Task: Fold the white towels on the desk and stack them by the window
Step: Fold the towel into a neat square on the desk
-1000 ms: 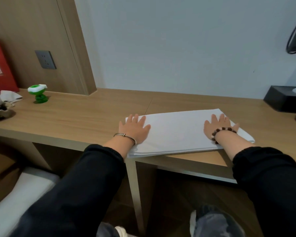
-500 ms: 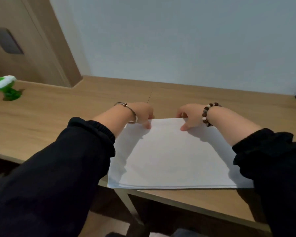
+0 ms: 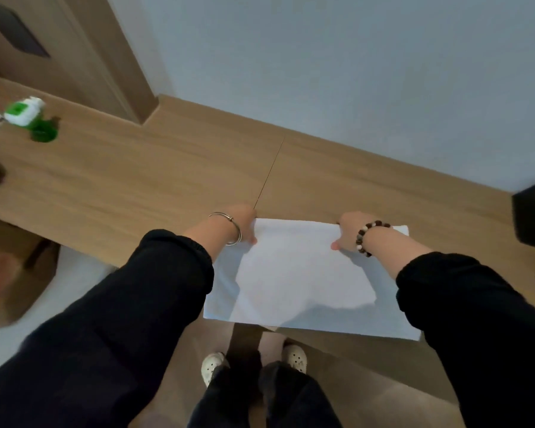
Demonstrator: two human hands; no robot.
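Observation:
A white towel (image 3: 303,282) lies flat on the wooden desk (image 3: 155,180), its near edge hanging over the desk's front edge. My left hand (image 3: 241,222), with a metal bangle on the wrist, pinches the towel's far edge near the left corner. My right hand (image 3: 349,231), wearing a bead bracelet, pinches the same far edge toward the right. Both thumbs lie on top of the cloth; the fingers curl under the edge and are hidden.
A green and white toy (image 3: 31,118) stands at the far left of the desk beside blurred items. A black box (image 3: 533,217) sits at the right edge. A wooden panel with a dark socket plate (image 3: 16,32) rises at back left. My feet (image 3: 254,362) show below.
My hands went from pressing flat on the towel's near corners to its far edge and now pinch it. The view has tipped down and moved closer.

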